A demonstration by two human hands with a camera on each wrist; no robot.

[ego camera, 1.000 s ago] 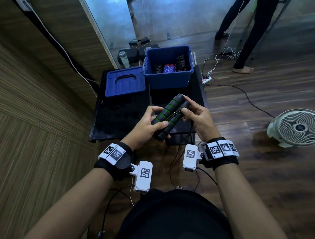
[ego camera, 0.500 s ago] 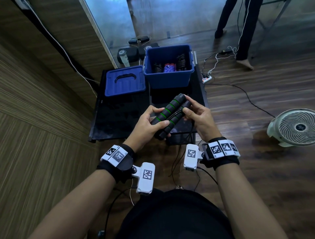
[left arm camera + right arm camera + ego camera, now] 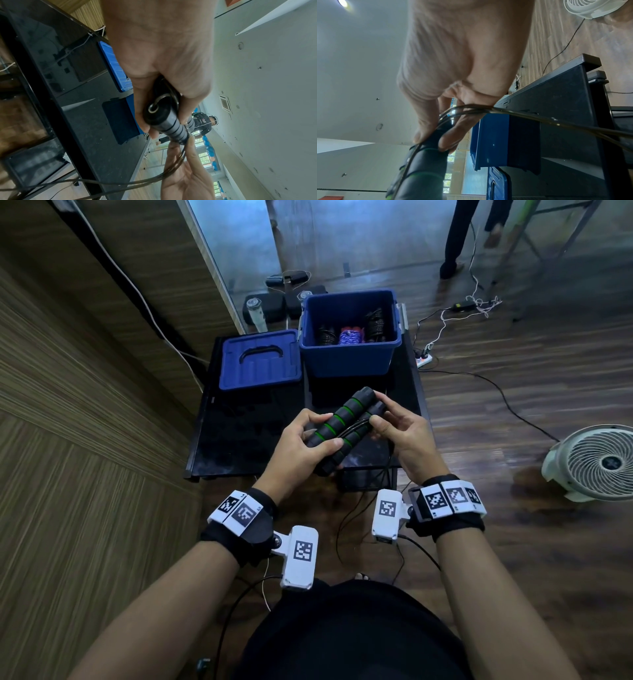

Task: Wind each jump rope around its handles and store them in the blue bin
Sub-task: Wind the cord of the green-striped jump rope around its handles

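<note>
Two black foam jump rope handles (image 3: 342, 422) with green rings lie side by side above the black table (image 3: 239, 446). My left hand (image 3: 301, 446) grips their near ends (image 3: 164, 117). My right hand (image 3: 397, 429) pinches the far ends (image 3: 426, 152) and the thin dark rope (image 3: 539, 117) against them. The rope (image 3: 120, 184) hangs in loops below the table edge. The blue bin (image 3: 349, 354) stands at the table's far side, holding several wound ropes (image 3: 349, 337).
The blue bin lid (image 3: 260, 364) lies left of the bin. A white fan (image 3: 596, 463) sits on the wood floor at right. Cables and a power strip (image 3: 424, 357) lie beyond the table. A person's legs (image 3: 459, 237) stand far back.
Both hands stay on the handles with little shift. The person in the background has walked further away.
</note>
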